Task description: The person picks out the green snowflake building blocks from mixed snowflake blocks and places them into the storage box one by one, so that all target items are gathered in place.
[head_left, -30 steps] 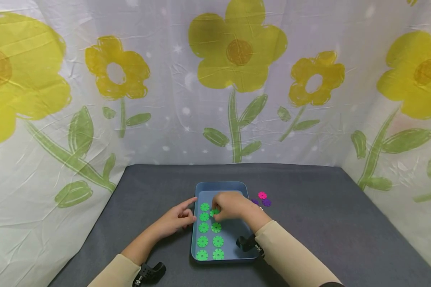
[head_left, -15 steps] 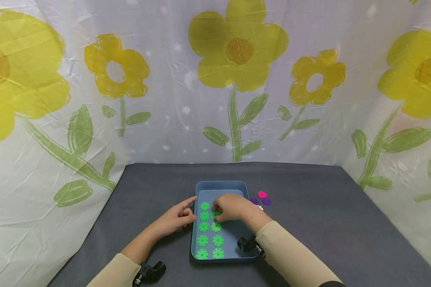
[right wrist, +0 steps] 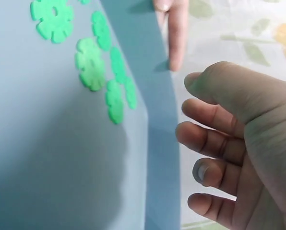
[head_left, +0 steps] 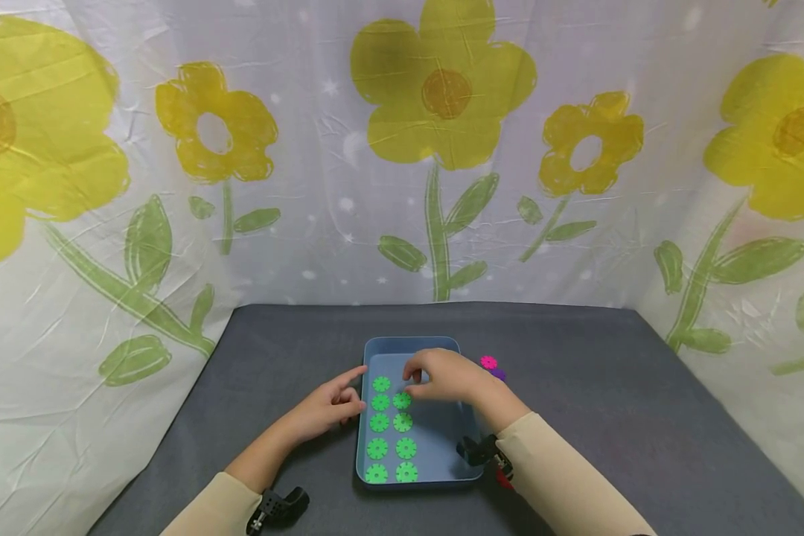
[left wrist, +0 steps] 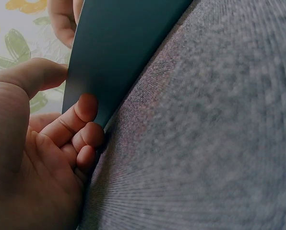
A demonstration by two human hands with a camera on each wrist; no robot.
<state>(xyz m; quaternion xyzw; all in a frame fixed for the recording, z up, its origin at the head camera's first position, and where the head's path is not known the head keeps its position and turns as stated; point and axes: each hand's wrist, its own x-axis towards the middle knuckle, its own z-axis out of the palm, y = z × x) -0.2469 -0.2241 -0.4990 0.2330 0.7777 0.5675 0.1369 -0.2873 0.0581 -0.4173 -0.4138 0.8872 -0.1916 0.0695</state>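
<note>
A blue rectangular tray [head_left: 435,447] lies on the table, holding several green notched plastic discs [head_left: 406,448] in two columns along its left side. My left hand [head_left: 324,406] steadies the tray's left wall. In the left wrist view, the thumb of the left hand [left wrist: 42,139] meets the rim while curled fingers rest against the outer wall. Over the tray's upper part hovers my right hand [head_left: 445,376], beside the farthest disc of the second column. The right wrist view shows the right hand [right wrist: 224,139] with loosely bent, parted fingers and nothing between them.
A pink disc [head_left: 488,362] and a purple disc [head_left: 499,374] lie just right of the tray, partly behind the right hand. Something red [head_left: 504,479] shows beneath the right wrist. Grey cloth [head_left: 576,387] covers the table, with a flower-printed curtain [head_left: 308,186] behind it.
My right hand has let go of the farthest green disc in the second column, leaving it on the tray. It has risen and shifted right. The left hand stays put.
</note>
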